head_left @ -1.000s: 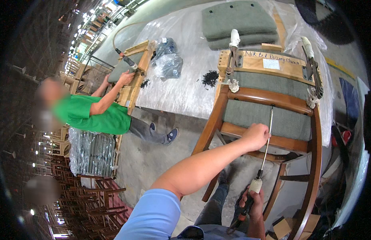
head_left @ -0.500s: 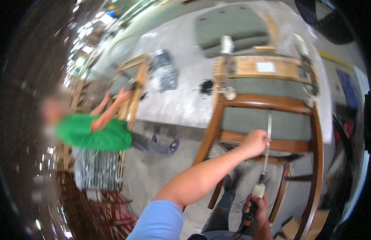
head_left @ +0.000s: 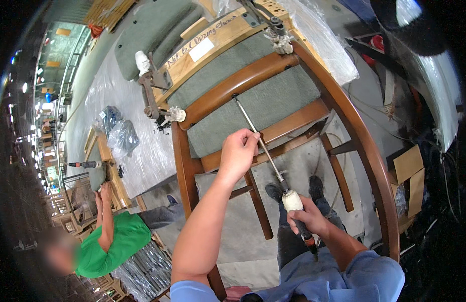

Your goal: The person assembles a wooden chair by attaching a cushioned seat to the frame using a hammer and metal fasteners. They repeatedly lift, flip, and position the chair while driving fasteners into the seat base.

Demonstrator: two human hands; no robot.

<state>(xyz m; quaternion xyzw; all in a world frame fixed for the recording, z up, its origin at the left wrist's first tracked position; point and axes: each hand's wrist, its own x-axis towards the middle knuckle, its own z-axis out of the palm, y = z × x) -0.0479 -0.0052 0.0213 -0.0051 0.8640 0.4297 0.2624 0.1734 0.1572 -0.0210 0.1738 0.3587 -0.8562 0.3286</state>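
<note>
A brown wooden chair frame [head_left: 363, 146] with grey-green upholstered panels [head_left: 263, 100] is in front of me. My right hand [head_left: 309, 217] is wrapped round a power screwdriver [head_left: 292, 201] with a white-covered front. From it a long thin bit [head_left: 263, 146] runs up to the chair's curved rail [head_left: 213, 103], its tip at a dark hole on the rail's lower edge. With fingertips closed, my left hand [head_left: 239, 153] pinches this bit about midway, over the panel's near wooden rail. Whether a screw sits at the tip is too small to tell.
Metal clamps [head_left: 151, 93] with white wrapping hold the chair against a wooden board [head_left: 207, 43] on the plastic-covered table [head_left: 147, 161]. Plastic bags [head_left: 119, 133] lie to the left. A person in green [head_left: 117, 241] works nearby at left. Cardboard [head_left: 411, 176] stands at right.
My view has turned, so the chair appears tilted and nearer. The bit's tip is now at the rail's hole; before, it lay over the panel near the rail. Both hands keep their hold.
</note>
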